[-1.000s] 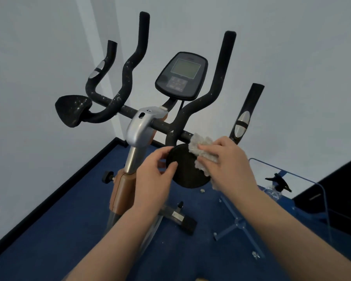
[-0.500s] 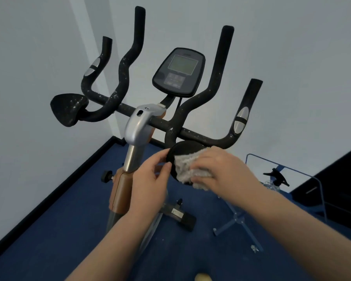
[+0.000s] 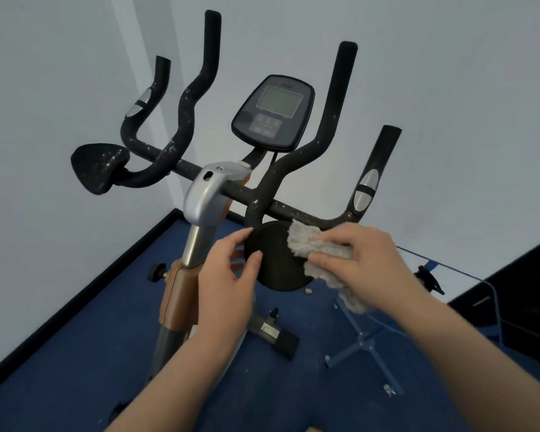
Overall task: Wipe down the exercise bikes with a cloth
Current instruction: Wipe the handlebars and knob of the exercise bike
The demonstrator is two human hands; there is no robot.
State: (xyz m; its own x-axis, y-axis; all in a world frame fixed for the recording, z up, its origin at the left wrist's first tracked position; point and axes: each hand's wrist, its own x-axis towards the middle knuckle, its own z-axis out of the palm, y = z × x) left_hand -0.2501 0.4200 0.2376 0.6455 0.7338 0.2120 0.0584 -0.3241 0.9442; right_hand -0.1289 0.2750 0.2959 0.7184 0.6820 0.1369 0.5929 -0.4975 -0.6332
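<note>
Cloth shifted right, left hand steadying pad

Your hands are working beneath the speckled black foam handlebar, which is blocking upward travel; the silver-grey stem housing is crowding the left, while blue carpet below is lying open.
</note>
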